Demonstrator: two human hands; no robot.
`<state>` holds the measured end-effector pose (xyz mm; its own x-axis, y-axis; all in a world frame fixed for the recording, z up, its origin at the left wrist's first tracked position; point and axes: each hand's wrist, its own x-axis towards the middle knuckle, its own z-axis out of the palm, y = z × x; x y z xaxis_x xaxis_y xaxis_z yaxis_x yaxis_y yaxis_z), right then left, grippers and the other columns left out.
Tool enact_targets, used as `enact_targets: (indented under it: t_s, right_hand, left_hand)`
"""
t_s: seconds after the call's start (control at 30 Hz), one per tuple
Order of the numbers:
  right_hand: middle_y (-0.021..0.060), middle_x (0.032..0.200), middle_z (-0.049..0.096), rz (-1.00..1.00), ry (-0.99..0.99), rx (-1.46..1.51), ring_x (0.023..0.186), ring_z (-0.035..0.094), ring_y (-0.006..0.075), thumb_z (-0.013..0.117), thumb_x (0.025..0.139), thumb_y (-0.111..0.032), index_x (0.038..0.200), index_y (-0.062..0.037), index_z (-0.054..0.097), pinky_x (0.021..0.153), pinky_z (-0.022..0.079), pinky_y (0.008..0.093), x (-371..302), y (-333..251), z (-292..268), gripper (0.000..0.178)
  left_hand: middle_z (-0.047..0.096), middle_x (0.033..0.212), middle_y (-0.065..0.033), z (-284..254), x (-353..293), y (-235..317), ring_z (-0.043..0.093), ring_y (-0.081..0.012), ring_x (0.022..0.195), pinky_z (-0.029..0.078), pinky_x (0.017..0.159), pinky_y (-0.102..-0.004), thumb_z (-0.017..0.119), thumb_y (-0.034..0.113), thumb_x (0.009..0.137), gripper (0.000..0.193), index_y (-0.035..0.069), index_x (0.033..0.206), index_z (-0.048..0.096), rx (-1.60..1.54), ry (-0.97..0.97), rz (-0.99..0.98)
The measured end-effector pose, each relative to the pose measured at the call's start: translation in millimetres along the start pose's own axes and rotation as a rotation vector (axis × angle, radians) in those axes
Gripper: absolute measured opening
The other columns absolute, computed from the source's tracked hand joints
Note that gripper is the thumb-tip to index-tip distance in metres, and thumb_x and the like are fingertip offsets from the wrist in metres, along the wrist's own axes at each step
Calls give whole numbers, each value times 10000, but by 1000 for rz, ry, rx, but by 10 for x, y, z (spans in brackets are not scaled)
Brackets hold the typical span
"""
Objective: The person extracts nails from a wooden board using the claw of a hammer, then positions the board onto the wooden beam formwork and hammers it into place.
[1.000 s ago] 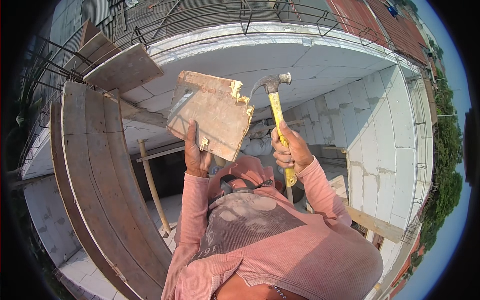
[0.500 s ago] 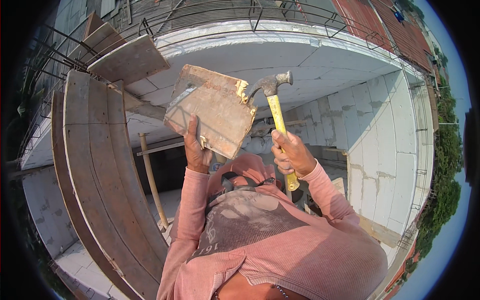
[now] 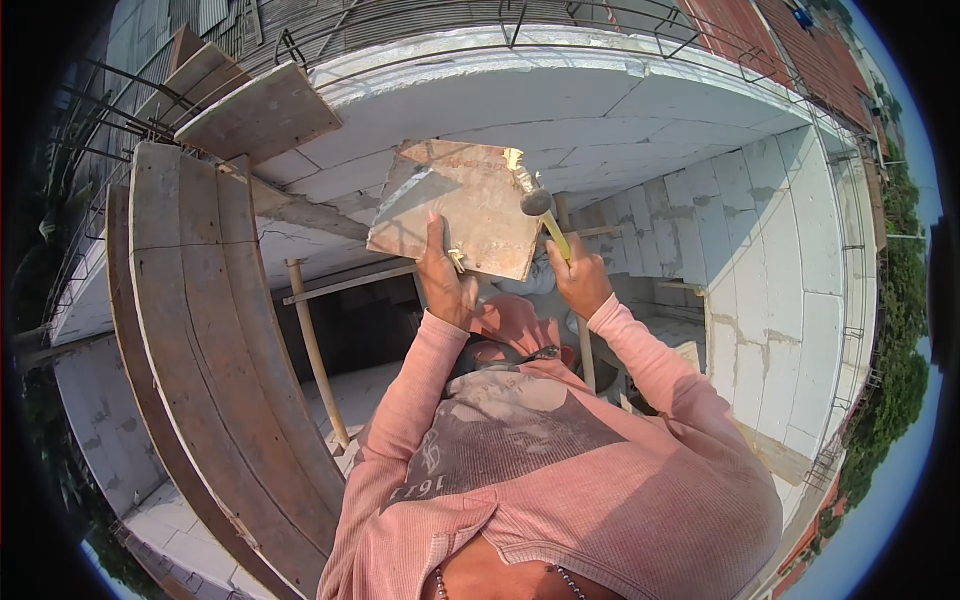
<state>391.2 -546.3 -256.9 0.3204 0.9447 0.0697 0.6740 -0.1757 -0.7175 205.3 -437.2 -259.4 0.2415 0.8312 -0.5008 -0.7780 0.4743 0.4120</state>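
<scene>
My left hand grips a squarish brown plywood board by its lower edge, thumb flat on the face. The board is held up in front of me; its upper right corner is splintered into pale wood, and another small splinter sticks out near my left hand. My right hand is wrapped round the yellow handle of a claw hammer. The hammer's head is against or just in front of the board's splintered right edge; whether it touches I cannot tell. Its claw is hidden behind the head.
Long brown planks stand upright at my left. A loose board lies on top of the wall beside bare steel rods. Grey block walls surround me, with a rebar cage along the far top edge. A wooden pole stands below.
The plywood board has moved to the right and turned a little. My right hand has tilted the hammer, bringing its head down to the board's right edge.
</scene>
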Motion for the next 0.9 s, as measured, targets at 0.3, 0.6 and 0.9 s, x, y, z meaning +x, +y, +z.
enact_targets:
  t_s: [0.3, 0.6, 0.9]
  right_hand:
    - [67, 722, 644, -43, 244, 92, 599, 641, 134, 775, 900, -231, 1087, -45, 669, 567, 493, 302, -36, -167, 87, 285]
    - [-28, 747, 595, 297, -21, 792, 610, 557, 82, 846, 833, -405, 1189, 47, 632, 595, 501, 270, 497, -444, -168, 614]
    - [42, 702, 607, 104, -162, 350, 611, 590, 173, 775, 894, -378, 934, 9, 666, 570, 482, 370, 419, -280, -295, 405]
  left_hand:
    - [594, 1332, -150, 56, -39, 193, 630, -282, 1183, 552, 992, -444, 638, 373, 1003, 563, -12, 1380, 473, 161, -75, 47]
    - [546, 1366, -161, -143, -136, 231, 592, -290, 1243, 546, 1003, -439, 678, 269, 982, 610, 5, 1448, 387, 178, -219, -61]
    - [571, 1349, -179, -183, -103, 180, 626, -303, 1196, 545, 1020, -450, 670, 262, 981, 583, 6, 1436, 410, 205, -163, -78]
